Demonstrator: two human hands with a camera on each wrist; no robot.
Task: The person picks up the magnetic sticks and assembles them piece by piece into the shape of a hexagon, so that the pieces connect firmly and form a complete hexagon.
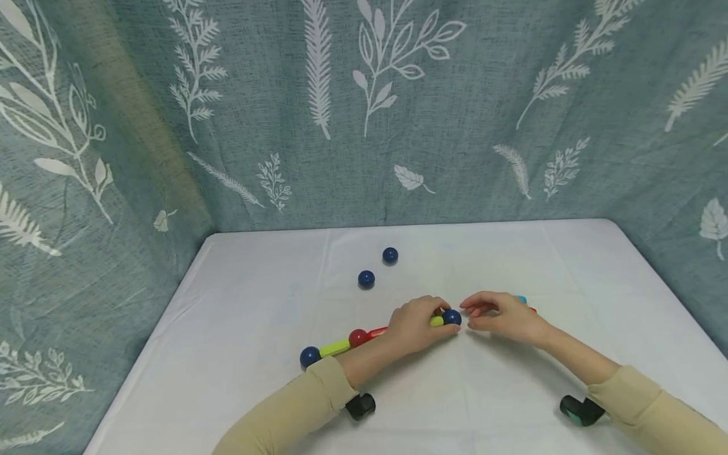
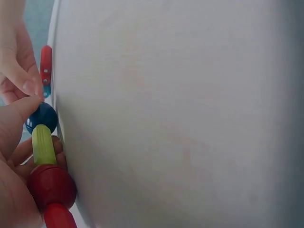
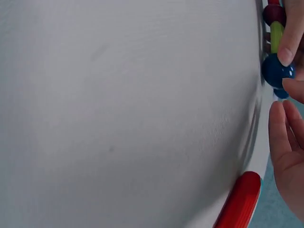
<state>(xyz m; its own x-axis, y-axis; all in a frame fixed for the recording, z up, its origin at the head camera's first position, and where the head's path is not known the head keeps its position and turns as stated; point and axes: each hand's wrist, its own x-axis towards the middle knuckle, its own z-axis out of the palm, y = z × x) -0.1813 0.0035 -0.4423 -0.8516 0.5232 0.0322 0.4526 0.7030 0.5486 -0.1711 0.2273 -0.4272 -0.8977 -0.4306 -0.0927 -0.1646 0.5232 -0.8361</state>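
Note:
My left hand (image 1: 418, 325) pinches a dark blue ball (image 1: 452, 316) at the right end of a chain of rods and balls. A yellow-green rod (image 2: 44, 145) joins this ball to a red ball (image 2: 51, 185), which the hand hides in the head view. Leftward the chain shows a red rod (image 1: 377, 332), another red ball (image 1: 358, 338), a second yellow-green rod (image 1: 334, 347) and a blue end ball (image 1: 309, 357). Just right of the pinched ball, my right hand (image 1: 506, 316) has its fingers loosely bent, holding nothing. Whether its thumb touches the ball is unclear.
Two loose blue balls, a farther one (image 1: 390, 255) and a nearer one (image 1: 366, 279), lie toward the back of the white-covered table (image 1: 256, 303). A red rod (image 3: 240, 199) and a light blue piece (image 1: 522, 299) lie behind my right hand. A patterned curtain (image 1: 341, 177) hangs behind.

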